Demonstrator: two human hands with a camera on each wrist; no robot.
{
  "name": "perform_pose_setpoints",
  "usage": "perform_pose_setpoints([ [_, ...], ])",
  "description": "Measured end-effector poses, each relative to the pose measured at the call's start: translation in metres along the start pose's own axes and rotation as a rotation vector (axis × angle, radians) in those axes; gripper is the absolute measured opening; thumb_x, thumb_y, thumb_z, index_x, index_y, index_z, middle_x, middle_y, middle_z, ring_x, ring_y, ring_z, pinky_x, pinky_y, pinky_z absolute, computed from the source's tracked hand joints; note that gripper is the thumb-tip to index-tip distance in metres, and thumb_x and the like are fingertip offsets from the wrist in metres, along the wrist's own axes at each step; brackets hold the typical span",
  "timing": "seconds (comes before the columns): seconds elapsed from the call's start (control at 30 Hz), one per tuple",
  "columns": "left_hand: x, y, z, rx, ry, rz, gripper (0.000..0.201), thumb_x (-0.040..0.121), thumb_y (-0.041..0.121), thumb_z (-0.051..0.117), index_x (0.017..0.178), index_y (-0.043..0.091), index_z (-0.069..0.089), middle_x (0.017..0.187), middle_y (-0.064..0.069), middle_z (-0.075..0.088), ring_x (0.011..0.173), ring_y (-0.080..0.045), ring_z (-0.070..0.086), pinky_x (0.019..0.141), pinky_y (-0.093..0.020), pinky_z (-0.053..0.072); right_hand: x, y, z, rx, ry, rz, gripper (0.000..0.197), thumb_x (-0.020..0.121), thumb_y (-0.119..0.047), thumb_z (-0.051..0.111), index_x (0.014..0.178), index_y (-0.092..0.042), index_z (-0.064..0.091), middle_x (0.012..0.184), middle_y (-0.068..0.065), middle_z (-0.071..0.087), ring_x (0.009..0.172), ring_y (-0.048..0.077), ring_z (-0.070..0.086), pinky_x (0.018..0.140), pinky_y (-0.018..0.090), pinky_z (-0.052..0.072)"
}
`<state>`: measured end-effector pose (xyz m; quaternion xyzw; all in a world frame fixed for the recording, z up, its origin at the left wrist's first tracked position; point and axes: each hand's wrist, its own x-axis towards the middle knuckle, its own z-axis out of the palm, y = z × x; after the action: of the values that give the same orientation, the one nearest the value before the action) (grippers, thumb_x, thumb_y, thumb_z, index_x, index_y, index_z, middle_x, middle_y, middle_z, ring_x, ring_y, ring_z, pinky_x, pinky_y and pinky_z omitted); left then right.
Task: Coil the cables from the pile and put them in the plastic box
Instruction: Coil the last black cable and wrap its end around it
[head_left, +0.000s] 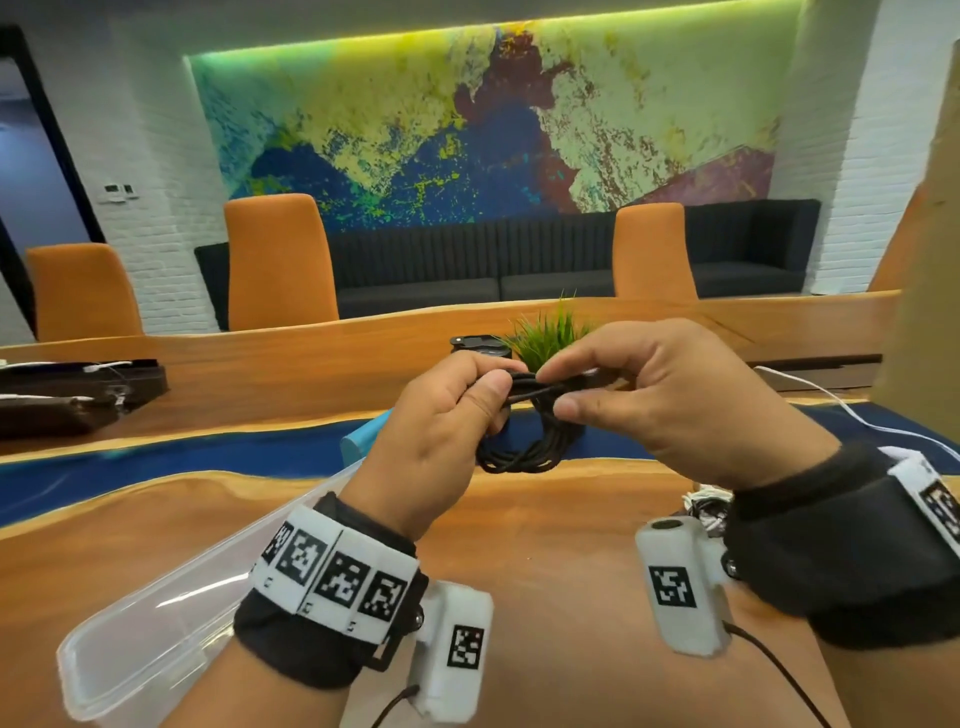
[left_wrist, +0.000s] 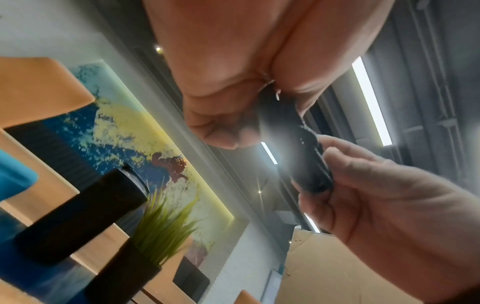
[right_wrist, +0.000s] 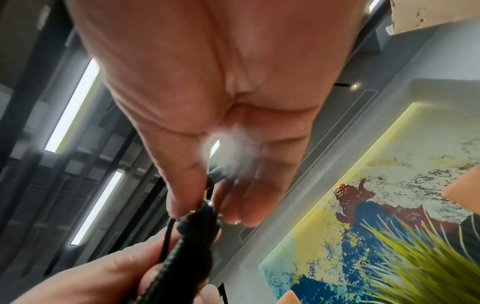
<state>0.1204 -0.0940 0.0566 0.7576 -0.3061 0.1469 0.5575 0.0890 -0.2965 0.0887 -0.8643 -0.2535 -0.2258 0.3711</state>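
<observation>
1. Two hands hold one black cable (head_left: 524, 441) up in the air above the bench (head_left: 545, 530). The left hand (head_left: 441, 431) has its fingers (head_left: 485, 387) curled around one side of the bundle. The right hand (head_left: 670, 400) pinches a strand at the top with its thumb and first finger.

2. The black cable is already looped into a ring that hangs down between the two hands. It is not in the plastic box (head_left: 156, 618) yet. The box lies low on the left, near the left wrist, and looks empty as far as I can see.

3. The loops could spring open. That may happen if one hand lets go before the loose end is tucked or wrapped round.

4. The thin strand at the top could slip out of the right pinch, because it is small and smooth. Then the wrap would have to be done again.

5. The ring could also snag on the box edge or fall beside it, since the box sits off to the side and low.

6. The count: one black cable in the hands, one plastic box, and one small pile of white cables (head_left: 704, 501) on the bench, half hidden behind the right wrist. I cannot tell how many are in that pile. One white cable (head_left: 831, 400) runs across the bench on the right.

7. Also one green plant (head_left: 550, 332), and three orange chairs (head_left: 280, 260) across the bench.
</observation>
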Motion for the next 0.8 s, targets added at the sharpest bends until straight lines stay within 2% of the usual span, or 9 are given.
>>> perform_pose_setpoints([
  [0.1, -0.002, 0.005, 0.003, -0.07, -0.12, -0.055, 0.026, 0.102, 0.03, 0.045, 0.11, 0.019, 0.066, 0.079, 0.003, 0.057, 0.074, -0.007, 0.053, 0.068, -0.024, 0.047, 0.0, 0.001, -0.001, -0.034, 0.092, -0.096, 0.015, 0.084, -0.014, 0.074, 0.096, -0.023, 0.077, 0.086, -0.013, 0.07, 0.086, 0.005, 0.065, 0.076, 0.026, 0.055],
  [0.2, -0.003, 0.009, 0.006, 0.11, -0.301, 0.016, 0.017, 0.096, 0.035, 0.053, 0.107, 0.026, 0.062, 0.086, 0.012, 0.063, 0.077, -0.004, 0.058, 0.068, -0.024, 0.05, 0.002, 0.004, 0.003, -0.033, 0.176, -0.187, 0.012, 0.085, -0.014, 0.073, 0.096, -0.019, 0.076, 0.088, -0.012, 0.068, 0.086, 0.005, 0.065, 0.075, 0.023, 0.055],
  [0.27, -0.003, 0.008, 0.006, 0.191, -0.335, 0.069, 0.015, 0.095, 0.036, 0.054, 0.103, 0.027, 0.061, 0.085, 0.014, 0.064, 0.075, -0.005, 0.059, 0.064, -0.023, 0.048, 0.003, 0.012, 0.009, -0.023, 0.183, -0.179, 0.011, 0.085, -0.016, 0.073, 0.095, -0.018, 0.075, 0.089, -0.01, 0.067, 0.087, 0.007, 0.064, 0.076, 0.025, 0.054],
  [0.33, -0.004, 0.007, 0.006, 0.132, -0.314, 0.085, 0.012, 0.096, 0.034, 0.051, 0.097, 0.026, 0.06, 0.076, 0.016, 0.061, 0.068, -0.003, 0.056, 0.06, -0.021, 0.045, 0.004, 0.02, 0.016, 0.066, 0.161, -0.096, 0.01, 0.086, -0.016, 0.072, 0.095, -0.015, 0.077, 0.089, -0.006, 0.067, 0.088, 0.008, 0.063, 0.077, 0.026, 0.053],
  [0.47, -0.004, 0.003, 0.011, 0.056, -0.239, 0.086, 0.016, 0.1, 0.029, 0.051, 0.094, 0.016, 0.057, 0.069, 0.009, 0.062, 0.062, -0.004, 0.057, 0.057, -0.019, 0.045, 0.004, 0.023, 0.019, 0.29, 0.065, 0.084, 0.013, 0.09, -0.011, 0.066, 0.096, -0.01, 0.077, 0.087, 0.0, 0.074, 0.085, 0.012, 0.07, 0.074, 0.024, 0.055],
  [0.57, -0.002, 0.004, 0.013, -0.051, -0.138, 0.068, 0.015, 0.098, 0.028, 0.054, 0.1, 0.013, 0.052, 0.069, 0.003, 0.065, 0.061, -0.007, 0.061, 0.055, -0.02, 0.047, 0.002, 0.016, 0.014, 0.507, -0.074, 0.172, 0.018, 0.088, -0.008, 0.066, 0.102, -0.003, 0.075, 0.091, 0.011, 0.076, 0.087, 0.023, 0.073, 0.072, 0.026, 0.058],
  [0.63, -0.001, 0.006, 0.012, -0.095, -0.08, 0.055, 0.019, 0.096, 0.027, 0.056, 0.11, 0.016, 0.049, 0.072, 0.002, 0.065, 0.062, -0.007, 0.062, 0.055, -0.02, 0.048, 0.001, 0.012, 0.014, 0.591, -0.139, 0.21, 0.02, 0.087, -0.004, 0.066, 0.104, 0.003, 0.073, 0.093, 0.019, 0.075, 0.087, 0.027, 0.073, 0.071, 0.027, 0.059],
  [0.73, -0.002, 0.004, 0.011, 0.13, -0.067, 0.145, 0.027, 0.1, 0.032, 0.052, 0.127, 0.025, 0.053, 0.092, 0.007, 0.068, 0.082, -0.005, 0.067, 0.065, -0.018, 0.053, 0.0, 0.011, 0.014, 0.613, -0.15, 0.281, 0.02, 0.082, -0.007, 0.07, 0.098, 0.005, 0.073, 0.091, 0.022, 0.074, 0.083, 0.035, 0.072, 0.072, 0.038, 0.06],
  [0.8, -0.002, 0.004, 0.01, 0.264, -0.076, 0.186, 0.021, 0.102, 0.033, 0.048, 0.115, 0.026, 0.062, 0.092, 0.013, 0.067, 0.085, -0.003, 0.064, 0.068, -0.013, 0.049, 0.0, 0.012, 0.01, 0.656, -0.18, 0.334, 0.023, 0.081, -0.009, 0.069, 0.098, 0.007, 0.071, 0.091, 0.024, 0.072, 0.078, 0.031, 0.068, 0.064, 0.034, 0.059],
])
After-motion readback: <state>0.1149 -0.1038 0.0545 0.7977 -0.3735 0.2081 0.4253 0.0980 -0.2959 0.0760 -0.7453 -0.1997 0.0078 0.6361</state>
